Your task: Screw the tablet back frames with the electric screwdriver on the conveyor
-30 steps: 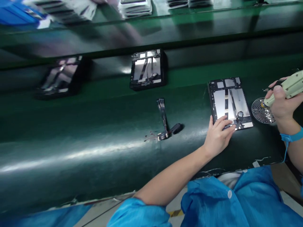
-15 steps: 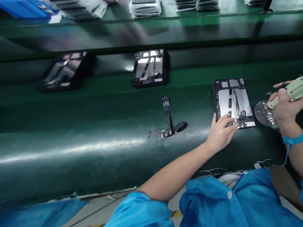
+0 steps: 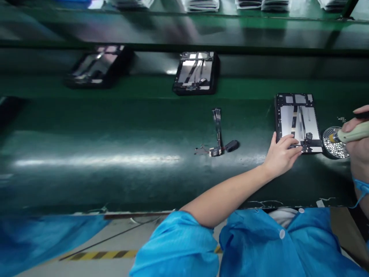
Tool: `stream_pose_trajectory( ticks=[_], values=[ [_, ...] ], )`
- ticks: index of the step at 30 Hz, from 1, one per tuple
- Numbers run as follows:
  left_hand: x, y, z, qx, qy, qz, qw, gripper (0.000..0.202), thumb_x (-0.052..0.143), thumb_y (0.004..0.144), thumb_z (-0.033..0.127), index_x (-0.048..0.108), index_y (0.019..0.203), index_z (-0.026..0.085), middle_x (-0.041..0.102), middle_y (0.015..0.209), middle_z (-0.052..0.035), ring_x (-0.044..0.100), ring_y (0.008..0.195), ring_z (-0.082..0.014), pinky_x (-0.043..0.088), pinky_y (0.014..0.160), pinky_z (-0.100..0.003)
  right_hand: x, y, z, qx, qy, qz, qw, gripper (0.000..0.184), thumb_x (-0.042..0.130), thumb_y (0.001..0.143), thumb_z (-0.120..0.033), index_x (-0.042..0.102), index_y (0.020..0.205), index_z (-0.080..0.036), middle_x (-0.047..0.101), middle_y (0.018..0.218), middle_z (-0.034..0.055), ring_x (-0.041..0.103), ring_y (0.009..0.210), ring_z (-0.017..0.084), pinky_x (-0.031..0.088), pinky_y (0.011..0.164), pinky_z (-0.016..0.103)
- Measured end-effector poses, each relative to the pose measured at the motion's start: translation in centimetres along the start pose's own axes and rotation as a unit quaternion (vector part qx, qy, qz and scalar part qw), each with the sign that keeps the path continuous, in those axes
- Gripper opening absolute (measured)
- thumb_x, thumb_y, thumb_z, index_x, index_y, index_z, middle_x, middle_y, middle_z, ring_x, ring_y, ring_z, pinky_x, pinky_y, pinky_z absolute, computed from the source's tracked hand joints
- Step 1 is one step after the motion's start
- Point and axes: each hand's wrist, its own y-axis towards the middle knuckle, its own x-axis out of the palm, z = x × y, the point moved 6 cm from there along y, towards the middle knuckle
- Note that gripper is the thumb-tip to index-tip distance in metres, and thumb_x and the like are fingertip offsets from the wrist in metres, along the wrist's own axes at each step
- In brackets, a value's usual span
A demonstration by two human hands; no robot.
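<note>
Far out at ten o'clock an opened tablet (image 3: 98, 65) lies on the green belt (image 3: 86, 154), too blurred to read its insides; sliding across to twelve o'clock, a second opened tablet (image 3: 196, 72) sits on the same far strip, silver plate and dark ribbons showing; above it, pale stacks (image 3: 201, 4) line the top edge; down near the centre a flex cable assembly (image 3: 218, 132) lies loose on the belt, its long strip pointing to twelve, a small board at its near end, and a small black part (image 3: 232, 145) just beside that end at three o'clock; now the action: the left hand (image 3: 281, 154) comes in on a bare forearm from seven o'clock, fingers spread and flat, gripping nothing, fingertips pressing the near-left corner of the work tablet (image 3: 298, 122); that tablet lies back-open on the belt at three o'clock of the view, well apart from the other two; just beside it at four o'clock sits a round perforated screw dish (image 3: 334, 142); the tip of the electric screwdriver (image 3: 353, 132) is down on the dish; the right hand (image 3: 359, 150), half cut off by the edge, is closed around the pale tool body; a blue wrist strap (image 3: 361, 186) circles that wrist; at six o'clock, the blue smock (image 3: 259, 246).
</note>
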Motion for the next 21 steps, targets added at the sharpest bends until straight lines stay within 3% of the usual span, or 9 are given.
stream_pose_trajectory(
  ticks=[3, 6, 21],
  values=[
    [0.0, 0.2, 0.1, -0.006, 0.001, -0.007, 1.000, 0.022, 0.058, 0.103, 0.031, 0.077, 0.111, 0.024, 0.071, 0.119, -0.0088, 0.060, 0.130, -0.0279, 0.030, 0.118, -0.070, 2.8, -2.0, -1.0, 0.048, 0.030, -0.071, 0.996, 0.024, 0.071, 0.077, -0.026, 0.065, 0.100, -0.019, 0.069, 0.083, 0.0032, 0.058, 0.044, 0.016, 0.047, 0.034, 0.029],
    [-0.1, 0.3, 0.2, -0.007, 0.001, -0.016, 1.000, 0.023, 0.057, 0.103, 0.031, 0.077, 0.112, 0.025, 0.070, 0.120, -0.0088, 0.059, 0.131, -0.0277, 0.029, 0.118, -0.070, 4.1, -3.6, -1.3, 0.069, 0.045, -0.097, 0.992, 0.023, 0.074, 0.080, -0.027, 0.068, 0.102, -0.022, 0.069, 0.086, 0.0038, 0.059, 0.045, 0.017, 0.049, 0.034, 0.031],
    [-0.3, 0.3, 0.4, -0.002, 0.003, -0.002, 1.000, 0.021, 0.059, 0.102, 0.030, 0.077, 0.112, 0.024, 0.071, 0.120, -0.0083, 0.059, 0.131, -0.0280, 0.030, 0.118, -0.069, 4.3, -4.7, -0.6, 0.083, 0.051, -0.124, 0.988, 0.021, 0.074, 0.085, -0.028, 0.070, 0.105, -0.027, 0.070, 0.088, 0.0014, 0.061, 0.048, 0.016, 0.051, 0.037, 0.029]
  ],
)
